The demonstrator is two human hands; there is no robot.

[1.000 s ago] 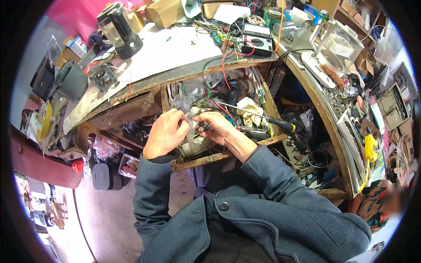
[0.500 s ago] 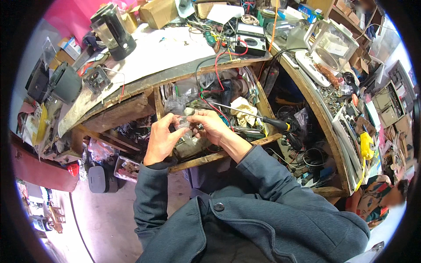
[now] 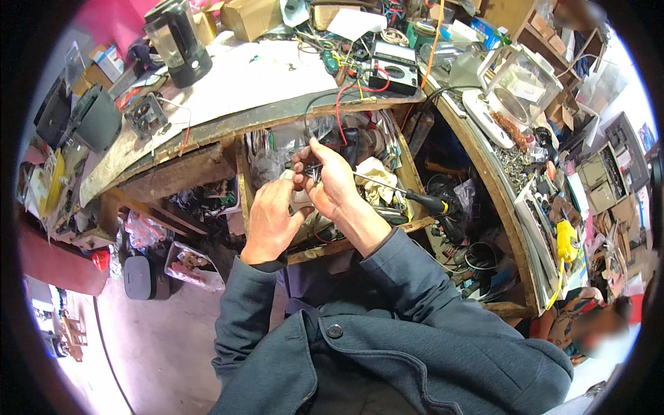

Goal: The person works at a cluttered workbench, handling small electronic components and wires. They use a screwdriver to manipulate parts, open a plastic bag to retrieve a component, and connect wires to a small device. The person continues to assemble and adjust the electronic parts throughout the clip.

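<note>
My right hand (image 3: 337,185) is turned palm up above the open drawer, its fingers curled around several small shiny metal pieces (image 3: 313,171), perhaps screws. Close against it, my left hand (image 3: 272,216) has its back upward and its fingers bent toward the right palm. A small whitish, see-through plastic thing (image 3: 299,199) shows between the left thumb and fingers; its kind is hard to tell. A long screwdriver (image 3: 430,201) with a black and yellow handle lies over the drawer's right side, beside a crumpled cream cloth (image 3: 377,181).
Beneath my hands, the wooden drawer (image 3: 408,149) is crowded with bags, papers and parts. On the bench stand a blender (image 3: 176,45) and a meter (image 3: 393,63) with red and black leads. A clear jug (image 3: 522,79) and a yellow tape measure (image 3: 567,241) are at right. Another person (image 3: 588,321) sits lower right.
My right hand has turned palm up and risen slightly, showing metal pieces in it. My left hand has rolled back-up and shifted right. The view has moved slightly.
</note>
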